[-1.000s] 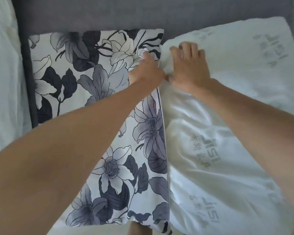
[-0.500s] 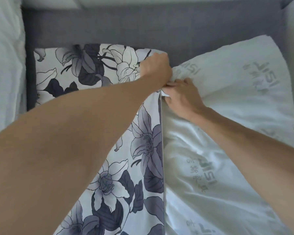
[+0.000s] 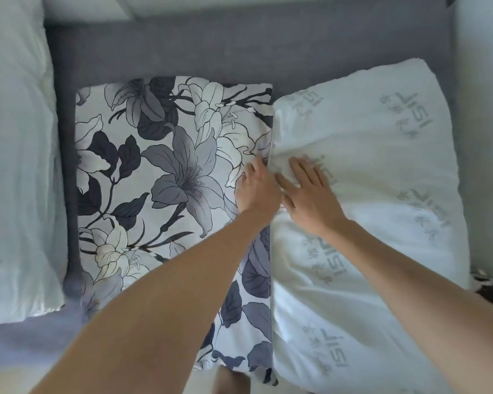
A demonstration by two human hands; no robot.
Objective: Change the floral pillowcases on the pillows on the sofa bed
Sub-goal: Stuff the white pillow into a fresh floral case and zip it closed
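Head view: the left hand (image 3: pixel 256 189) has come down along the open edge of the floral pillowcase (image 3: pixel 165 177), away from the far corner it gripped half a second ago. Its fingers now curl over the hem about midway along, seemingly holding the mouth of the case. Right beside it, nearly touching, the right hand (image 3: pixel 310 191) lies flat with straight fingers, pressing the white pillow (image 3: pixel 367 172) toward the opening; a moment ago it was pinching fabric at that same far corner.

The case lies mostly flat on the grey sofa bed (image 3: pixel 239 49), stretching away to the left of the left hand, and the bare pillow bulges to the right of the right hand, only its near edge at the mouth. Judging by this, the far corner is done with and the stuffing proper is only starting. Another white pillow (image 3: pixel 15 172) lies well left.
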